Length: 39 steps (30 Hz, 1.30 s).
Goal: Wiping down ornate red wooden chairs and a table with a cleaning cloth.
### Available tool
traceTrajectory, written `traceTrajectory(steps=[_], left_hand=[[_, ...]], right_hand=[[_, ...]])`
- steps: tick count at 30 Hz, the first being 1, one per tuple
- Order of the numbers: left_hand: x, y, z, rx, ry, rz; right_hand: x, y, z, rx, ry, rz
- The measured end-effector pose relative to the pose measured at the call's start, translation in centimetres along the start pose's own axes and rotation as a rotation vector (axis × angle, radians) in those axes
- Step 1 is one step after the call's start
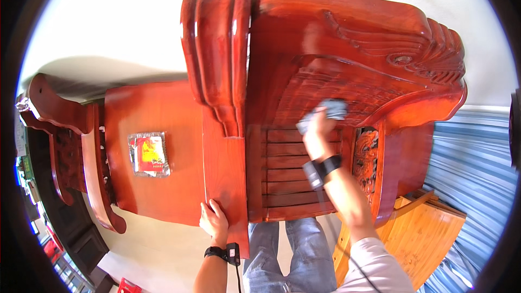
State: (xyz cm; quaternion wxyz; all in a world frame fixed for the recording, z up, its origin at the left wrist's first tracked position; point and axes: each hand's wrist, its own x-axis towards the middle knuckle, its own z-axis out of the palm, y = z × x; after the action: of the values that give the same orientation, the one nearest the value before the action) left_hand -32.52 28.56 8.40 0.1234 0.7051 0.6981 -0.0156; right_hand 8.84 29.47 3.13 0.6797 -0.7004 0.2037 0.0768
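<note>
A carved, glossy red-brown wooden armchair [285, 28] stands before me, with a slatted seat [287, 175] and a relief-carved backrest. My right hand [319, 126] holds a grey-blue cloth [336, 110] against the lower part of the backrest, just above the seat; hand and cloth are blurred. My left hand [215, 217] rests on the front end of the chair's broad flat left armrest [226, 171], its fingers at the edge beside a side table, and I see nothing in it. Both wrists carry black straps with small boxes and cables.
On the red wooden side table [179, 130] lies a clear plastic packet [148, 154] with red and yellow print. Another wooden armchair [91, 162] stands at the far left. A light wooden piece of furniture [419, 236] and a blue striped curtain [468, 158] are at the right.
</note>
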Motion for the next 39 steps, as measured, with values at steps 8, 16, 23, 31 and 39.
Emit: traceTrajectory(steps=[8, 16, 23, 31, 39], left_hand=[[-0.1, 2.0, 1.8, -0.010, -0.022, -0.009], [-0.3, 4.2, 0.5, -0.030, -0.171, -0.064], [0.4, 0.5, 1.7, -0.112, -0.034, 0.006], [-0.6, 3.5, 1.7, -0.224, -0.050, 0.043], [0.2, 1.3, 2.2, -0.201, 0.026, 0.131]], right_hand=[[-5.8, 4.2, 3.1, -0.001, -0.644, -0.451], [5.9, 5.2, -13.8, 0.219, -0.624, 0.684], [3.0, -0.3, -29.1, 0.207, -0.502, 0.914], [1.5, -1.4, -37.1, 0.111, -0.266, 0.590], [12.3, -19.6, -27.7, -0.333, -0.478, -0.803]])
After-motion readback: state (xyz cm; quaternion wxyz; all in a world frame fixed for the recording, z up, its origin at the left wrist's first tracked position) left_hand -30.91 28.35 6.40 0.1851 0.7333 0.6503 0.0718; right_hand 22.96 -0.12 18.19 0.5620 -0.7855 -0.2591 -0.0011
